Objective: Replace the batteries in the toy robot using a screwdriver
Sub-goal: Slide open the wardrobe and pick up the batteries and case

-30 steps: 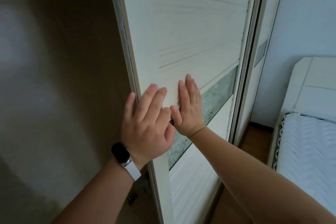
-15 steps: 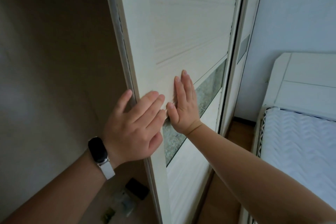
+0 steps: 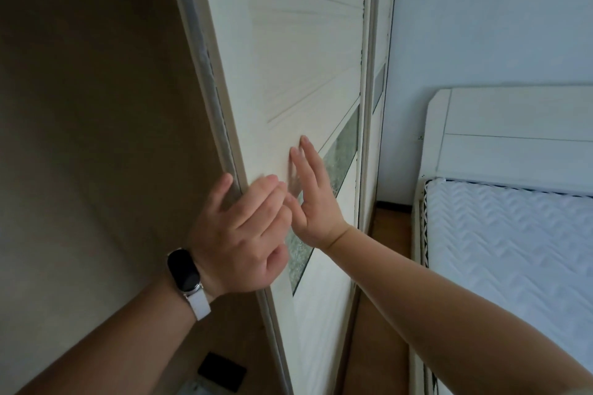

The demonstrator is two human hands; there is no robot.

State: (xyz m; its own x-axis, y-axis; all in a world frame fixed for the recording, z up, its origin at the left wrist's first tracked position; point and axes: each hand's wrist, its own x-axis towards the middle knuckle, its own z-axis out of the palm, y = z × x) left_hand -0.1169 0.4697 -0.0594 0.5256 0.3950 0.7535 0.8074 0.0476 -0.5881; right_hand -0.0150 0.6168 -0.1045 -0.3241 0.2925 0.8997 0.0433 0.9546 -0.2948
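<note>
Left hand (image 3: 239,228): at about 7 o'clock of the view, fingers spread and loosely bent, palm against the leading edge of the door; the thumb reaches round the edge toward the dark side. Its grip is open and closes on nothing.
Right hand (image 3: 313,199): just right of the left hand, near the middle, flat with fingers straight and together, pointing to 12 o'clock and pressed on the door face. Its grip is open too, holding nothing; its thumb touches the left hand's fingers.
Cream-white sliding wardrobe door with shallow grooved lines (image 3: 298,51): fills 12 o'clock, smooth matt panel, tall and narrow, with a worn grey strip down its left edge.
Frosted, speckled grey-green glass band (image 3: 341,151): a slanted strip set across the door, partly behind both hands.
Black oval smartwatch on a white strap (image 3: 183,272): glossy, on the left wrist at 7 o'clock.
Dull brown wardrobe interior (image 3: 90,138): plain and shadowed, from 9 to 11 o'clock.
Flat black rectangular object (image 3: 221,372): on the wardrobe bottom at 6 o'clock; what it is I cannot tell.
White quilted mattress with chevron stitching (image 3: 513,250): at 4 o'clock, below a smooth white panelled headboard (image 3: 513,125) at 3 o'clock.
Brown wooden floor (image 3: 378,314): a narrow strip between door and bed.
Toy robot, batteries, screwdriver: not to be seen in this view.
</note>
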